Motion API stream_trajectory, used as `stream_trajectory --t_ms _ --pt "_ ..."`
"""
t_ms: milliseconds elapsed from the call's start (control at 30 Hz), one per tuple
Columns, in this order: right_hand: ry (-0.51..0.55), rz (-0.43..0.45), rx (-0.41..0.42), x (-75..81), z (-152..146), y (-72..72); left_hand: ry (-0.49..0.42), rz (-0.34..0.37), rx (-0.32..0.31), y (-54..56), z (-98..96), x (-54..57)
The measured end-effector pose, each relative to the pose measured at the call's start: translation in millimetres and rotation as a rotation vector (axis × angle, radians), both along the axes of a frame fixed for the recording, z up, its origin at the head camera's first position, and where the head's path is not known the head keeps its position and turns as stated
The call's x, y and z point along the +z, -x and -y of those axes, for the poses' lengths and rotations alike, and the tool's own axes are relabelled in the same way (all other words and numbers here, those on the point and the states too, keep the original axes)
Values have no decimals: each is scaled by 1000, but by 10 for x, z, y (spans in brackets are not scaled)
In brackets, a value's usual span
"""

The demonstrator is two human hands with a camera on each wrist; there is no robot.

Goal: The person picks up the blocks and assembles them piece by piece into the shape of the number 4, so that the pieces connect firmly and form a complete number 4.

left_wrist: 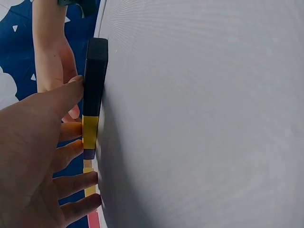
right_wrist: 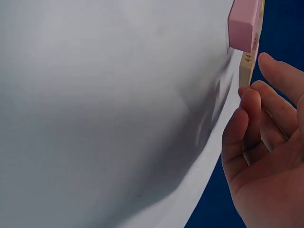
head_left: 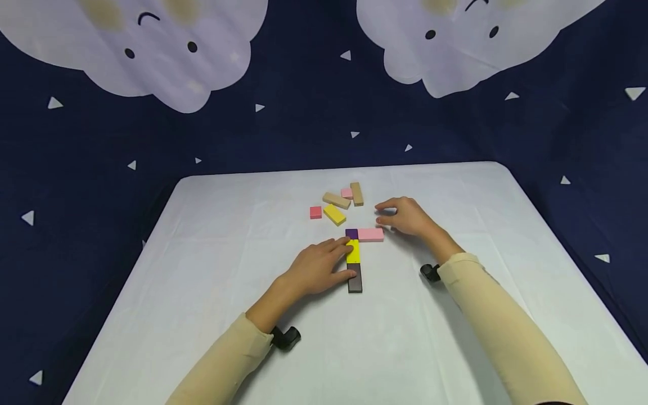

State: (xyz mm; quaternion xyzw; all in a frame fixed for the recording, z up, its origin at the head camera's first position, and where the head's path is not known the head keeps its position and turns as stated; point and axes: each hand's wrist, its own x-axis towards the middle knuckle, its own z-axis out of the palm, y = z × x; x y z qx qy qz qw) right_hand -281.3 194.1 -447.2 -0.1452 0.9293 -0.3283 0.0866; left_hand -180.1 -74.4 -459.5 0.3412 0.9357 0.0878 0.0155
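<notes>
A black block (head_left: 355,286), a yellow block (head_left: 353,256) and a small purple block (head_left: 351,233) lie end to end in a line on the table. From the purple one, a pink block (head_left: 372,235) extends to the right, making a corner. My left hand (head_left: 315,269) reaches in from the left, its thumb touching the black block and its fingertips at the yellow one. In the left wrist view its fingers are extended along the row. My right hand (head_left: 409,216) hovers just beyond the pink block's right end, thumb and fingers apart with nothing between them.
Behind the row lie a loose yellow block (head_left: 334,214), a small red block (head_left: 316,212), a small pink block (head_left: 346,193) and two plain wooden blocks, one slanted (head_left: 336,200), one lengthwise (head_left: 356,194). White cloth covers the table (head_left: 228,225); a dark blue curtain (head_left: 304,135) hangs behind.
</notes>
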Motion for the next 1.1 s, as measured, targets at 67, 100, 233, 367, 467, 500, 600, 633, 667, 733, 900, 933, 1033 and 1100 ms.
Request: stream_trajectory --t_ms 67,100,233,367,467,500,600,633,667,733,900,933,1033,1100 --pt "-8 -4 2 1 14 28 8 3 1 -1 -1 0" --pt "-13 -8 2 4 24 40 8 3 0 1 -3 0" --pt "-44 -25 11 2 65 93 3 2 -6 11 -3 3" --pt "-41 -42 -20 -6 110 140 6 10 -5 12 2 0" --pt "-21 -72 -53 -12 139 170 12 17 3 9 0 -6" --pt "-16 -83 -59 -15 145 180 14 18 5 6 -3 -8" --pt "2 -105 -74 -21 178 207 17 20 9 -2 4 -11" --pt "2 -106 -82 -24 178 213 16 21 7 -4 -3 -18" --pt "3 -105 -88 -30 179 219 16 20 5 -7 -8 -24" --pt "1 -96 -92 -52 184 234 19 23 3 -18 -13 -35" --pt "-1 -93 -82 -87 240 289 30 24 10 -36 -5 -44" --pt "-3 -101 -79 -84 255 303 31 22 12 -36 -2 -40" --pt "-21 -131 -72 -65 303 354 25 7 10 -27 3 -26" --pt "-41 -144 -68 -55 330 390 19 1 8 -21 6 -19"
